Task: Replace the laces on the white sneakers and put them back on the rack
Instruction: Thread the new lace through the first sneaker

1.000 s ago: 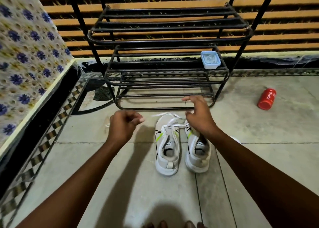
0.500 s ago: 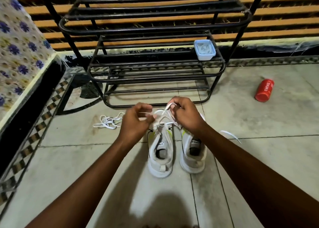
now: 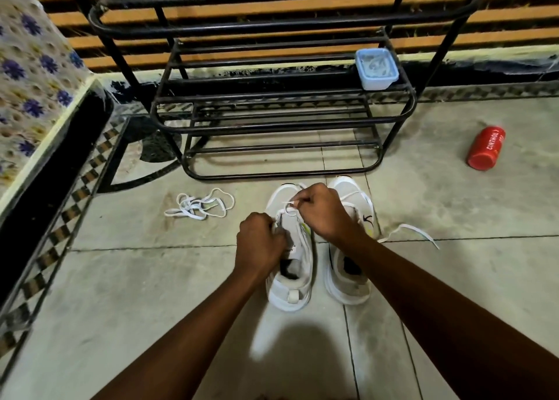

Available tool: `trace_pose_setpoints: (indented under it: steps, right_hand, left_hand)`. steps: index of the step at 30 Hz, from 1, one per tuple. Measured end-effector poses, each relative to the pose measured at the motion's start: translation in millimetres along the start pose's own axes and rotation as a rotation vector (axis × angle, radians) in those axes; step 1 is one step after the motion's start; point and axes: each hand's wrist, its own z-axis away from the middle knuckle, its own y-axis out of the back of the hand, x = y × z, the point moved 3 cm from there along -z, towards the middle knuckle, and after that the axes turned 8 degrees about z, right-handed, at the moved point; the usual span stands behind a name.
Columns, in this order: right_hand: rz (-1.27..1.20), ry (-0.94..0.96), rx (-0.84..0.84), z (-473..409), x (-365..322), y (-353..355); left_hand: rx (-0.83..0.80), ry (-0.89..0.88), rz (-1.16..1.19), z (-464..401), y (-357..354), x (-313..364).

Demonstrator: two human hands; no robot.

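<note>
Plainly, a floor scene seen from above, both forearms reaching forward.
Left hand: the left hand (image 3: 260, 242) is curled tight at the upper edge of the left sneaker (image 3: 292, 266), its fingers closed on the shoe's eyelet area; whether it also pinches lace I cannot tell.
Right hand: the right hand (image 3: 322, 210) is curled over the front of the same shoe and pinches a white lace (image 3: 289, 207) between thumb and fingertips, a short end sticking out to the left.
Sneakers: the left sneaker and the right sneaker (image 3: 351, 248) stand side by side on the tiled floor (image 3: 127, 293), toes toward the rack, just in front of its lowest bar.
Markings on shoes: a yellow-green patch shows on the left one and a black mark on the right one; neither can be read.
Loose lace: a tangled spare lace (image 3: 199, 206) lies on the floor left of the shoes, apart from them.
Trailing end: a lace tail (image 3: 414, 231) runs out to the right of the right sneaker.
Rack: the black metal shoe rack (image 3: 272, 127) stands behind; a pale blue lidded box (image 3: 376, 68) sits on its middle shelf at the right.
Red can: a red can (image 3: 485, 148) lies on its side well to the right; white lettering reads roughly "CINTHOL", the rest too small.
</note>
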Motion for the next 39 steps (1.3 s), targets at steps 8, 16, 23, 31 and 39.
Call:
trace_pose_setpoints:
  steps: [8, 16, 23, 31, 39]
  right_hand:
    - [0.148, 0.015, -0.029, 0, -1, -28]
    - [0.338, -0.014, -0.028, -9, -4, -42]
    - [0.322, 0.017, 0.030, -9, -3, -43]
    - [0.351, -0.022, 0.096, -6, -9, -46]
    - [0.451, -0.104, 0.129, -10, -10, -52]
  left_hand:
    - [0.072, 0.052, 0.200, -4, -1, -17]
    - [-0.017, 0.048, 0.296, -10, -5, -28]
    - [-0.141, 0.097, 0.380, -12, -1, -19]
    - [-0.217, 0.152, 0.507, -19, 0, -21]
    - [-0.234, 0.198, 0.619, -23, -4, -30]
